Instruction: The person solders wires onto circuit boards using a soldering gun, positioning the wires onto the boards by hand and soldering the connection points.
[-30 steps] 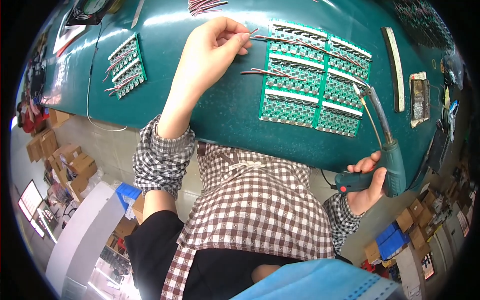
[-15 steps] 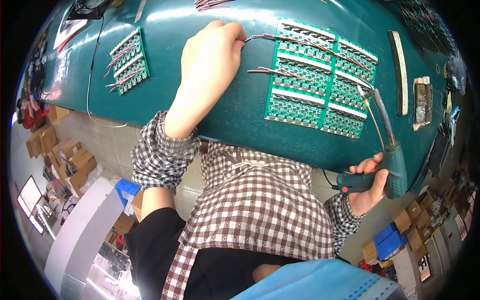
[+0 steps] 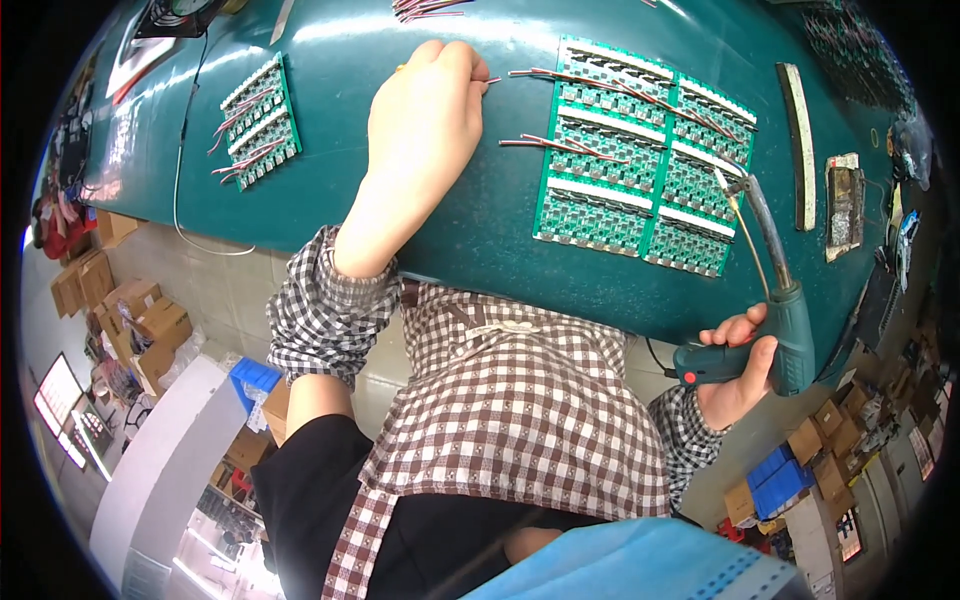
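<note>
My left hand is raised over the table, fingertips pinched on a thin wire whose short end pokes out to the right. Just beyond that end, red, black and white wires lie across the top of a green circuit board panel. A second group of wires rests on its middle row. My right hand grips a dark green soldering gun by its handle. The gun's metal tip and thin feed tube point up at the panel's right side, apparently over it; contact cannot be told.
A smaller board panel with wires lies left on the green table. More wires lie at the far edge. To the right are a long metal bar and a worn block. A fan stands far left.
My left hand has shifted slightly right. The wire stretch that bridged its fingers and the wires on the panel is gone, leaving a gap. My right hand and the gun stay nearly still.
</note>
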Tool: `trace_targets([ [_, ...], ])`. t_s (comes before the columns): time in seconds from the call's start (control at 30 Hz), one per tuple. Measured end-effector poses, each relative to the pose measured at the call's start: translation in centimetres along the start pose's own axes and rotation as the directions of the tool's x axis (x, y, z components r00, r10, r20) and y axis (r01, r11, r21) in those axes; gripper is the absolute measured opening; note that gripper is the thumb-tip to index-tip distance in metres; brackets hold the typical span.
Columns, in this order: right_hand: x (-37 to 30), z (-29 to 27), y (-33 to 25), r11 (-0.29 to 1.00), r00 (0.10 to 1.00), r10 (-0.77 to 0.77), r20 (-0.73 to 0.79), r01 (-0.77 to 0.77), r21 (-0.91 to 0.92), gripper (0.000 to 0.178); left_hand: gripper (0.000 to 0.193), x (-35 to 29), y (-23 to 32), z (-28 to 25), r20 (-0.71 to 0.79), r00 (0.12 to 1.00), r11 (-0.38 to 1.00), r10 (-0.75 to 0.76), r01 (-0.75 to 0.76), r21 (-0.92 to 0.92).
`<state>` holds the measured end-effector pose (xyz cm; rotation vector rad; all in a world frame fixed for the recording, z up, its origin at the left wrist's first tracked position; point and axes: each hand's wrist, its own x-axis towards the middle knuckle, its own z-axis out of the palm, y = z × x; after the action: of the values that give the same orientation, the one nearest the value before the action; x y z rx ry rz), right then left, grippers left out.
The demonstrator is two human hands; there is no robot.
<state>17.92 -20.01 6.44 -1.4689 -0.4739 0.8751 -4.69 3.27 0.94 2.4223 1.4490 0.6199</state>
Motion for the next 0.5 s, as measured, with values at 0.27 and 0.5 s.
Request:
trace_targets([
  [0.27, 0.1, 0.5, 0.1, 1.000, 0.999, -0.018, -0.029, 0.018, 0.009, 0.038, 0.008, -0.2, -0.1, 0.4, 0.016, 0.999, 0.997, -0.028, 0.027, 0.067],
  [0.5, 0.4, 2.0, -0.2, 0.998, 0.998, -0.063, -0.010, 0.063, -0.002, 0.040, 0.013, -0.7, -0.5, 0.0, -0.013, 0.990, 0.976, -0.138, 0.134, -0.169],
])
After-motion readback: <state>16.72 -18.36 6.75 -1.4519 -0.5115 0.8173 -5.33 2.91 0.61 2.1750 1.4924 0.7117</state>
